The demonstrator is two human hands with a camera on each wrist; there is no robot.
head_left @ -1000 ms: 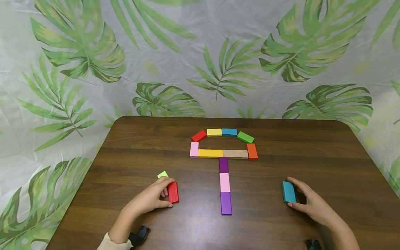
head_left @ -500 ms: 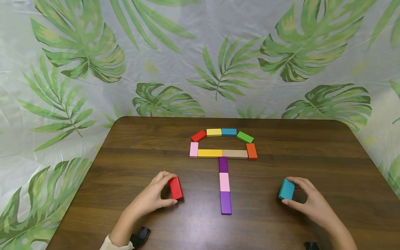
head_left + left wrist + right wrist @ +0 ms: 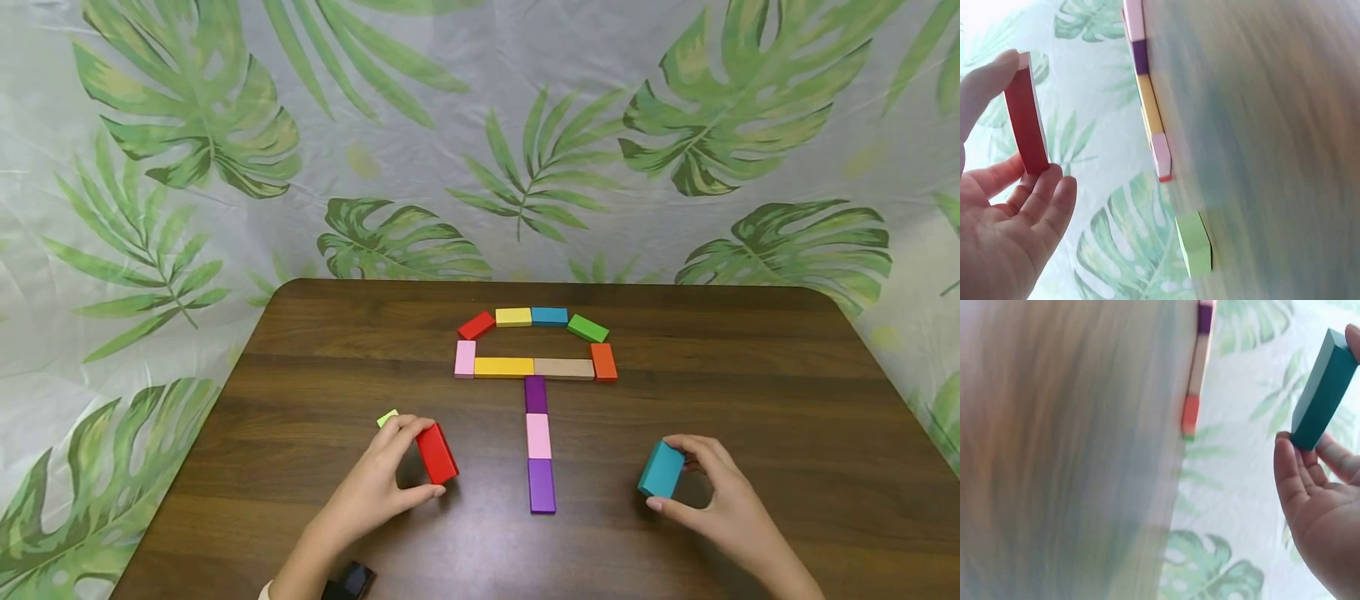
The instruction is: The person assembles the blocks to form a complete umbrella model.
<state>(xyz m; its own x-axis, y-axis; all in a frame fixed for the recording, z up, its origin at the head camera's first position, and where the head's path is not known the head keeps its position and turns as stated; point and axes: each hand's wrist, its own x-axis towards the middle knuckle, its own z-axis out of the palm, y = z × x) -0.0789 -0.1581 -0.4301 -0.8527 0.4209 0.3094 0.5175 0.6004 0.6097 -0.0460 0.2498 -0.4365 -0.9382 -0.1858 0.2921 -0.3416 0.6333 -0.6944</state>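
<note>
My left hand (image 3: 390, 475) pinches a red block (image 3: 437, 453) by its two ends, thumb at the near end and fingers at the far end. In the left wrist view the red block (image 3: 1027, 122) is held clear of the table. On the other side, my right hand (image 3: 720, 492) grips a teal block (image 3: 662, 470) the same way, and the right wrist view shows that teal block (image 3: 1324, 394) raised and tilted. Between the hands runs a column of a dark purple block (image 3: 536, 394), a pink block (image 3: 538, 436) and a violet block (image 3: 542, 486).
Above the column, a yellow block (image 3: 504, 367) and a tan block (image 3: 564, 369) form a bar under an arch of several coloured blocks, including a green block (image 3: 588, 328). A lime block (image 3: 387, 417) lies behind my left hand on the brown table (image 3: 315, 350).
Both hands have lifted their blocks and moved inward: the red block went right, the teal block left and slightly nearer. The other blocks stay where they were.
</note>
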